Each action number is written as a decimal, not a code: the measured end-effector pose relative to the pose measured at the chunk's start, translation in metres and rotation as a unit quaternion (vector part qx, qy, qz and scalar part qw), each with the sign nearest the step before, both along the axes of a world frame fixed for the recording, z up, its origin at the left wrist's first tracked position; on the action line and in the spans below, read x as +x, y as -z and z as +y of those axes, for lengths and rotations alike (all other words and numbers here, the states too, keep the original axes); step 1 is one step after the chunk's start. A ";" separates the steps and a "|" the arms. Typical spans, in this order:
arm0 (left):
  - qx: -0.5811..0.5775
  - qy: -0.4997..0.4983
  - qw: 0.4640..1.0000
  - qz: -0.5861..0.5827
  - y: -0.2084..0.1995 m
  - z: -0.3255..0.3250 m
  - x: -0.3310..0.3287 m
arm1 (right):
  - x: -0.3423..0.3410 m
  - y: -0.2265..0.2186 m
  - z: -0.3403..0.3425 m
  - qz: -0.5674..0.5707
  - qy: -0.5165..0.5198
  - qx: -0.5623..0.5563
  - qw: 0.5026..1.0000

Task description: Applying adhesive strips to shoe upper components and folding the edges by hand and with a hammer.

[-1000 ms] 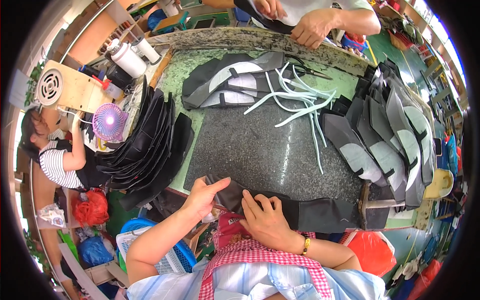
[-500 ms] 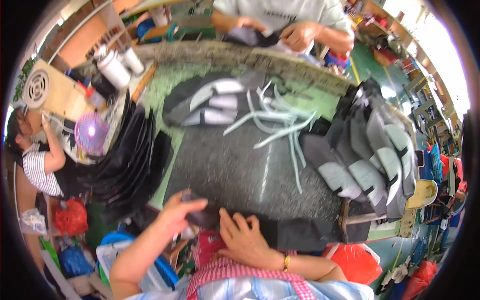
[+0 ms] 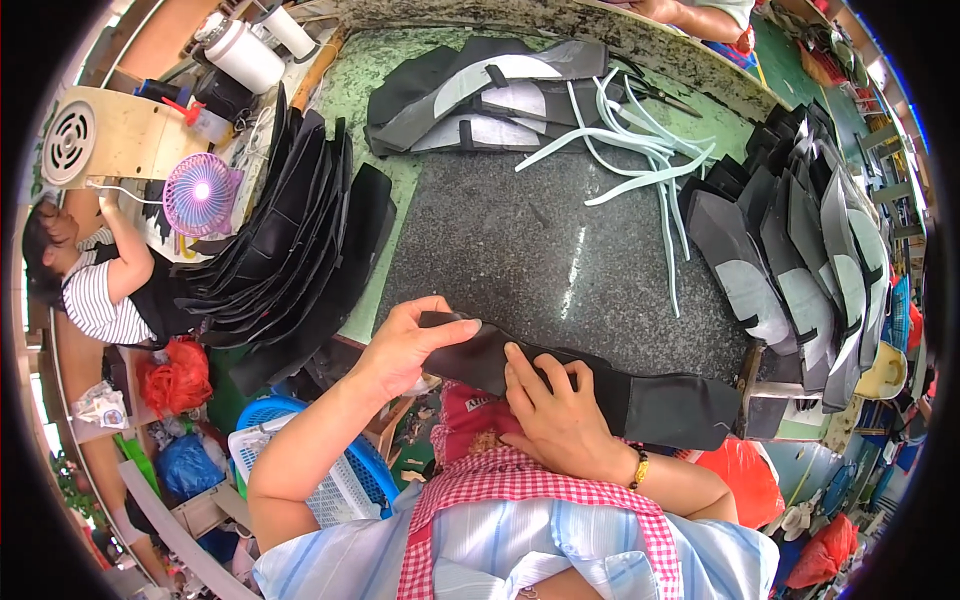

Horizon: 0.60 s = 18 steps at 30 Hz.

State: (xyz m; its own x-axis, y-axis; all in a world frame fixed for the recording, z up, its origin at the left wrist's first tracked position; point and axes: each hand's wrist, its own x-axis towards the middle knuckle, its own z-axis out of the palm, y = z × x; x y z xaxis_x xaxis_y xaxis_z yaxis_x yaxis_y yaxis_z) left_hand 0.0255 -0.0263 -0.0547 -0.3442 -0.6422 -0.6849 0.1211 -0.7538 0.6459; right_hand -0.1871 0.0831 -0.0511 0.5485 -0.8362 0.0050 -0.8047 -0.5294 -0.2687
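Note:
A long black fabric piece (image 3: pixel 660 405) lies across the near edge of the dark stone slab (image 3: pixel 560 250). My left hand (image 3: pixel 405 345) pinches its left end between thumb and fingers and lifts it slightly. My right hand (image 3: pixel 555 410) grips the piece near its middle, fingers curled over the top. The right end of the piece rests flat on the slab's edge.
A fanned stack of black pieces (image 3: pixel 300 250) lies left of the slab; black-and-grey pieces (image 3: pixel 800 270) are stacked at the right and more (image 3: pixel 490 95) at the back. Pale strips (image 3: pixel 640 150) lie behind. A small pink fan (image 3: pixel 200 192), a blue basket (image 3: pixel 330 480) and another person (image 3: pixel 95 290) are at the left.
My left hand has lifted the piece's left end off the slab edge. My right hand has shifted along the piece. The view has tilted downward.

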 end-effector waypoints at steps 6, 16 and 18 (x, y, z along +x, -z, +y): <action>-0.335 0.170 0.893 -0.248 0.007 -0.008 0.006 | 0.004 -0.006 -0.004 0.024 -0.016 0.016 0.999; -0.523 0.231 0.710 -0.411 0.000 -0.005 0.005 | 0.024 -0.030 -0.032 0.091 0.004 0.107 0.990; -0.671 0.131 0.525 -0.507 0.001 0.001 0.006 | 0.042 -0.032 -0.041 0.171 0.044 0.092 0.980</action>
